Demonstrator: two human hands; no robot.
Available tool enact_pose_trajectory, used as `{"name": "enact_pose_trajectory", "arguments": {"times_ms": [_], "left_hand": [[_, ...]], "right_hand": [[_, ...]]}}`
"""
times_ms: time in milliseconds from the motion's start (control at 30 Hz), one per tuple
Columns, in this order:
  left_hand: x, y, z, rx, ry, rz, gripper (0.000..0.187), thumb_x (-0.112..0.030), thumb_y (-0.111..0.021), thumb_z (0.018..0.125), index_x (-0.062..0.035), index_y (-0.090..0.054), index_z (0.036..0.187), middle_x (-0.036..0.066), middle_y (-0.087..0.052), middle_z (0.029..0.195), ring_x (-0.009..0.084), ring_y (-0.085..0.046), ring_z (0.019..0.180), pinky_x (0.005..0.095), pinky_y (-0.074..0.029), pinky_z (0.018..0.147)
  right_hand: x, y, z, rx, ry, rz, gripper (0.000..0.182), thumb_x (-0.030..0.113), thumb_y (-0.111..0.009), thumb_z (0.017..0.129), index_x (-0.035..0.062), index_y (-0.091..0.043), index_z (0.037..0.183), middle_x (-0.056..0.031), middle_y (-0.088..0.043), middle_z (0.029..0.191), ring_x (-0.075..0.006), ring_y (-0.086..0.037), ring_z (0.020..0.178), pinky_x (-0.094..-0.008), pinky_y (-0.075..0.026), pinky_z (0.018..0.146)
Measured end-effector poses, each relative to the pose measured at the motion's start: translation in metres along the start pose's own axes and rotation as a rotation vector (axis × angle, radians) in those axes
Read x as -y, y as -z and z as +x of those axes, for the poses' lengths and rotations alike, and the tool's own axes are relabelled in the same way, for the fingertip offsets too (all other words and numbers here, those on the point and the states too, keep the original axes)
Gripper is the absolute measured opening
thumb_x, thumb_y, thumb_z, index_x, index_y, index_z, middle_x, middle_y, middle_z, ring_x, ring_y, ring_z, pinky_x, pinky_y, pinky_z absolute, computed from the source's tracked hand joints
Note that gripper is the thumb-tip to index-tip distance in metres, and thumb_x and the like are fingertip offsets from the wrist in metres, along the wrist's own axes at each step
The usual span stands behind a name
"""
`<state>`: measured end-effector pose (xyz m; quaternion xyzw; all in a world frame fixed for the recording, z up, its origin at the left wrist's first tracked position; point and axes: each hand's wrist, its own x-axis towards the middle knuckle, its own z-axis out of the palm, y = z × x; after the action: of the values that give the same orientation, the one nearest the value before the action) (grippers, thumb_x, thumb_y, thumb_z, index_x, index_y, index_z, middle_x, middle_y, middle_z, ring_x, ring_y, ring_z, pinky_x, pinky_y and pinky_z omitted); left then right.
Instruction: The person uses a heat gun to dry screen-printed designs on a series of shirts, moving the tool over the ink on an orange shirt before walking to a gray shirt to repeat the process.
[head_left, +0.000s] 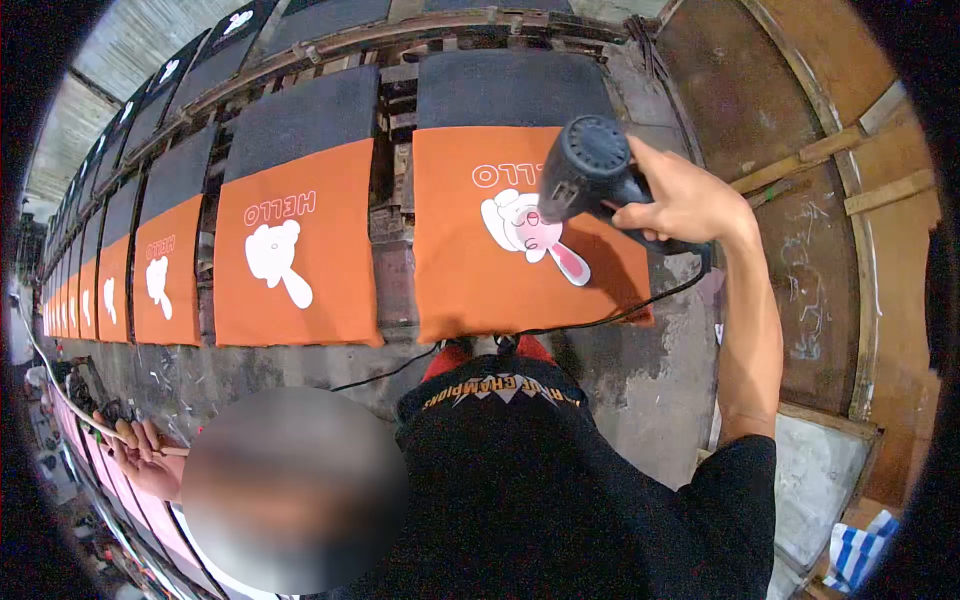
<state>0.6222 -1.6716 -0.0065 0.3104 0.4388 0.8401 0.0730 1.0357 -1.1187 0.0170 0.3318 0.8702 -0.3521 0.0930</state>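
My right hand [670, 195] is wrapped around the handle of a dark hair dryer [590, 160]. Its nozzle points down at a pink-and-white rabbit print on the nearest orange fabric panel [460, 270]. Above the rabbit, the outlined HELLO lettering is partly covered by the dryer. A black cord [640, 305] trails from the handle across the panel's lower edge. Far off to the left, my left hand [145, 455] curls around a long, thin pale rod or cord [70, 400]. A blurred round patch hides the left forearm.
More orange panels [300, 190] with white rabbit shapes run leftward in a row, each below a dark section. Behind them is another row of dark panels [330, 20]. Wooden boards [810, 230] stand at right, near a blue-and-white striped cloth [860, 550]. Pink panels [130, 490] lie lower left.
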Motion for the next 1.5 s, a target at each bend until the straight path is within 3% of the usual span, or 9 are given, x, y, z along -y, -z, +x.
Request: {"name": "enact_pose_trajectory", "arguments": {"times_ms": [100,267,567,733,867,1000,1200,1333,1500], "left_hand": [[0.000,0.004,0.001,-0.024,-0.004,0.004,0.048,-0.014,-0.044,0.105,-0.0012,-0.036,0.150,0.006,-0.056,0.085,0.0092,-0.037,0.059,0.0241,-0.034,0.053],[-0.001,0.001,0.004,-0.034,0.002,-0.035,0.047,-0.013,-0.045,0.105,0.0009,-0.037,0.149,0.004,-0.049,0.080,0.0097,-0.035,0.059,0.0242,-0.034,0.055],[0.006,-0.008,0.005,-0.115,-0.018,0.008,0.045,-0.012,-0.044,0.106,0.0025,-0.037,0.148,0.004,-0.047,0.079,0.0097,-0.035,0.058,0.0241,-0.034,0.056],[0.007,-0.010,0.004,-0.051,-0.012,0.000,0.044,-0.012,-0.042,0.106,0.0013,-0.038,0.148,0.003,-0.046,0.078,0.0091,-0.035,0.056,0.0239,-0.035,0.054],[0.006,-0.007,0.003,-0.068,0.011,-0.022,0.043,-0.013,-0.042,0.106,-0.0001,-0.039,0.148,0.002,-0.044,0.076,0.0083,-0.035,0.055,0.0240,-0.035,0.053],[0.005,-0.002,0.001,-0.029,0.017,-0.024,0.044,-0.014,-0.042,0.106,-0.0012,-0.040,0.148,0.002,-0.049,0.078,0.0084,-0.035,0.054,0.0240,-0.035,0.052],[0.004,0.001,-0.002,-0.072,-0.016,0.012,0.046,-0.015,-0.043,0.105,-0.0018,-0.039,0.149,0.006,-0.058,0.086,0.0093,-0.037,0.056,0.0240,-0.034,0.053],[0.004,0.005,-0.002,-0.037,0.001,-0.001,0.047,-0.014,-0.043,0.105,-0.0016,-0.039,0.150,0.005,-0.056,0.083,0.0088,-0.038,0.058,0.0239,-0.034,0.053],[0.006,-0.001,0.001,-0.059,0.011,-0.022,0.047,-0.013,-0.044,0.105,-0.0014,-0.038,0.150,0.003,-0.052,0.077,0.0085,-0.037,0.056,0.0238,-0.035,0.053]], "right_hand": [[-0.010,0.006,-0.012,-0.070,-0.065,-0.047,0.069,0.016,-0.075,0.080,-0.0084,-0.039,0.133,-0.0193,-0.067,0.078,-0.0232,-0.065,0.056,-0.0375,-0.052,0.054],[-0.023,0.007,-0.031,0.021,-0.029,0.129,0.080,0.013,-0.075,0.080,-0.0042,-0.033,0.146,-0.0171,-0.065,0.076,-0.0222,-0.066,0.056,-0.0383,-0.054,0.054],[0.000,-0.001,-0.027,0.031,-0.034,0.131,0.069,0.011,-0.074,0.082,0.0007,-0.040,0.141,-0.0104,-0.064,0.078,-0.0149,-0.062,0.056,-0.0327,-0.054,0.053],[0.000,-0.018,-0.002,-0.081,0.136,-0.086,0.070,0.018,-0.075,0.078,0.0010,-0.042,0.137,-0.0179,-0.067,0.077,-0.0270,-0.066,0.060,-0.0417,-0.052,0.062],[0.034,-0.017,0.006,0.127,0.092,0.015,0.074,0.021,-0.075,0.076,0.0007,-0.041,0.139,-0.0213,-0.069,0.083,-0.0305,-0.070,0.071,-0.0430,-0.053,0.069],[0.029,-0.037,0.028,-0.119,0.329,-0.077,0.075,0.021,-0.073,0.076,0.0006,-0.039,0.141,-0.0256,-0.070,0.090,-0.0402,-0.070,0.080,-0.0461,-0.054,0.075],[0.042,-0.026,0.013,0.102,0.191,-0.059,0.074,0.023,-0.074,0.077,0.0006,-0.040,0.140,-0.0270,-0.070,0.098,-0.0438,-0.068,0.088,-0.0467,-0.053,0.079],[0.023,-0.025,0.004,-0.060,0.152,-0.101,0.073,0.024,-0.077,0.077,0.0000,-0.043,0.137,-0.0242,-0.070,0.089,-0.0408,-0.069,0.084,-0.0457,-0.052,0.076],[0.017,-0.015,-0.019,0.038,0.130,-0.044,0.068,0.018,-0.076,0.078,-0.0023,-0.044,0.135,-0.0204,-0.069,0.083,-0.0284,-0.068,0.065,-0.0409,-0.053,0.063]]}}
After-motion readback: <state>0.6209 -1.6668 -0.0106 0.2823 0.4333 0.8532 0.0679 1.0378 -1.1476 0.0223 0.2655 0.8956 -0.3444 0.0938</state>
